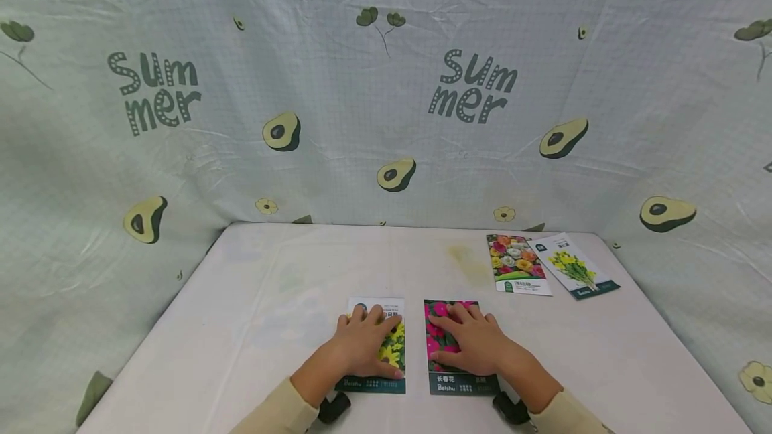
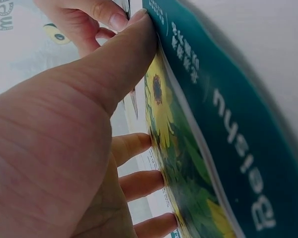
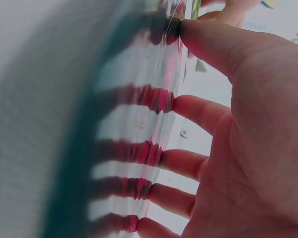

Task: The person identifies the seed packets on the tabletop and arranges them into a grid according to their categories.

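Note:
Two flower seed packets lie side by side near the front of the white table. My left hand (image 1: 362, 343) rests spread on the packet with yellow flowers (image 1: 395, 348), its thumb by the dark green bottom band. In the left wrist view, the fingertips touch the glossy face of this packet (image 2: 188, 134). On the packet with pink flowers (image 1: 446, 385) lies my right hand (image 1: 473, 343), fingers apart and pointing inward. The right wrist view shows all five fingertips against its shiny surface (image 3: 131, 124), which mirrors them. Each hand covers part of its packet's picture.
At the back right lie two more packets, one with multicoloured flowers (image 1: 512, 263) and one white with a yellow bouquet (image 1: 573, 266), their edges meeting. A printed curtain (image 1: 338, 86) hangs behind the table (image 1: 271, 327). Dark wrist devices (image 1: 334, 408) sit beneath both wrists.

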